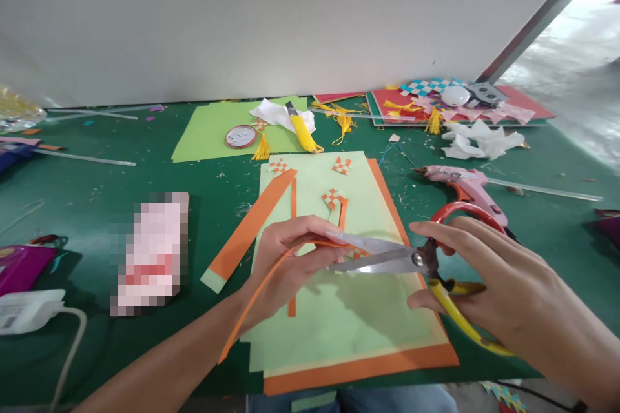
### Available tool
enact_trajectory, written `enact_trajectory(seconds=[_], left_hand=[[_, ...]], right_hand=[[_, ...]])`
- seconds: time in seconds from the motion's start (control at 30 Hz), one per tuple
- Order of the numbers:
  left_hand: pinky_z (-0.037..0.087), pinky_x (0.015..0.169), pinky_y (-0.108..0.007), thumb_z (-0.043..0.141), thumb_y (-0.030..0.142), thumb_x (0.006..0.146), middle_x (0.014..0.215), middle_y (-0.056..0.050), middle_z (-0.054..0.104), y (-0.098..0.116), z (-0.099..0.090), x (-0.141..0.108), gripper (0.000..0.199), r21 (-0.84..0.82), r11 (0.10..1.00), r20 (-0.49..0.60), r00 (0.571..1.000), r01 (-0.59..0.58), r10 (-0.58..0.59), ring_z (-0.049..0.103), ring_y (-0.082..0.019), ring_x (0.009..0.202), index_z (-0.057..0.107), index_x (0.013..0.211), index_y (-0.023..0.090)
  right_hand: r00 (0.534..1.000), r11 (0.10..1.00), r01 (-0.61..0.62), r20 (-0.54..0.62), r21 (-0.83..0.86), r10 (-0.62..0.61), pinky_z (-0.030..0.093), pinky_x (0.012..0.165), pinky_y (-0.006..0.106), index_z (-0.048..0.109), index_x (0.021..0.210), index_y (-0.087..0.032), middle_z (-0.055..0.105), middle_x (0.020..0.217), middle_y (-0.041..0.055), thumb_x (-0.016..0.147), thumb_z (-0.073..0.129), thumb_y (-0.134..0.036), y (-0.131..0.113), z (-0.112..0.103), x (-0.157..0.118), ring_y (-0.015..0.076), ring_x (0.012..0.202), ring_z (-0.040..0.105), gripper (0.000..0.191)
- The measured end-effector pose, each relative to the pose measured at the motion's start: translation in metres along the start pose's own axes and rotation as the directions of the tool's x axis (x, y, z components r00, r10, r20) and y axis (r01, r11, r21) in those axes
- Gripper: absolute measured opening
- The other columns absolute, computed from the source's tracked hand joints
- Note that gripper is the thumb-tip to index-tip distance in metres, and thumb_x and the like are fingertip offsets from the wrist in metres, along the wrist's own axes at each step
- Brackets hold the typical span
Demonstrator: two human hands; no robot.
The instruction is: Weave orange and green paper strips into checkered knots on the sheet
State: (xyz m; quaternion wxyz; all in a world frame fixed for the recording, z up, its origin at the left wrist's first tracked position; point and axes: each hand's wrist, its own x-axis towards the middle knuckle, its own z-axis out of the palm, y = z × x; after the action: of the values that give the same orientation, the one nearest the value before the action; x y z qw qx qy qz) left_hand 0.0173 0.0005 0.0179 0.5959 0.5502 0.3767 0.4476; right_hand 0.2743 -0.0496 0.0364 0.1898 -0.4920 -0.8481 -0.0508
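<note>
My left hand [295, 251] pinches a long narrow orange paper strip [261, 287], which curls back over the wrist. In my right hand [489, 264] are scissors [397, 258] with one red and one yellow handle, their blades parted around the strip's end near my left fingertips. Below lie light green sheets [358, 322] over an orange sheet [363, 371]. On them rest small orange-and-white checkered woven pieces [341, 165] and thin orange strips [293, 206]. A wider orange strip [254, 226] slants off the sheets' left edge.
A pink glue gun [465, 181] lies at the right, near crumpled tissue [479, 140]. Behind the sheets are a yellow cutter [301, 129], a round tin [241, 136] and yellow tassels [343, 122]. A white plug [31, 311] with a cable sits at the left.
</note>
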Motion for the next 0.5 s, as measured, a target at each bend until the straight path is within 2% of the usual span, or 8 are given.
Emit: enact_trajectory(seconds=[0.23, 0.33, 0.5], left_hand=[[0.056, 0.062, -0.021, 0.08, 0.015, 0.07, 0.079, 0.001, 0.075, 0.002, -0.0003, 0.001, 0.012, 0.043, 0.998, -0.028, 0.999, -0.036, 0.037, 0.07, -0.015, 0.071, 0.075, 0.076, 0.024], [0.058, 0.062, -0.022, 0.08, 0.015, 0.07, 0.077, 0.0, 0.075, 0.0066, 0.0015, 0.0013, 0.009, 0.002, 1.0, -0.029, 0.999, -0.019, 0.019, 0.071, -0.016, 0.07, 0.074, 0.074, 0.021], [0.058, 0.066, -0.015, 0.077, 0.014, 0.075, 0.079, 0.0, 0.074, 0.0059, 0.001, -0.0002, 0.007, -0.089, 0.996, 0.009, 1.0, -0.011, 0.012, 0.072, -0.013, 0.073, 0.074, 0.078, 0.02]], right_hand=[[1.0, 1.0, -0.01, -0.009, -0.008, 0.01, 0.054, 0.074, 0.036, 0.048, 0.127, -0.02, 0.066, 0.101, 0.0103, 0.088, 0.052, -0.057, -0.0036, 0.0035, -0.0018, 0.0245, 0.088, 0.067, 0.054], [1.0, 1.0, -0.02, -0.011, -0.006, 0.02, 0.055, 0.071, 0.035, 0.05, 0.128, -0.021, 0.066, 0.102, 0.0084, 0.088, 0.053, -0.056, -0.0036, 0.0049, -0.0021, 0.0225, 0.084, 0.067, 0.053], [0.999, 0.999, -0.002, -0.032, -0.042, 0.0, 0.056, 0.063, 0.035, 0.053, 0.126, -0.02, 0.067, 0.098, 0.0074, 0.095, 0.043, -0.047, -0.0058, 0.0017, -0.0002, 0.0204, 0.075, 0.067, 0.042]])
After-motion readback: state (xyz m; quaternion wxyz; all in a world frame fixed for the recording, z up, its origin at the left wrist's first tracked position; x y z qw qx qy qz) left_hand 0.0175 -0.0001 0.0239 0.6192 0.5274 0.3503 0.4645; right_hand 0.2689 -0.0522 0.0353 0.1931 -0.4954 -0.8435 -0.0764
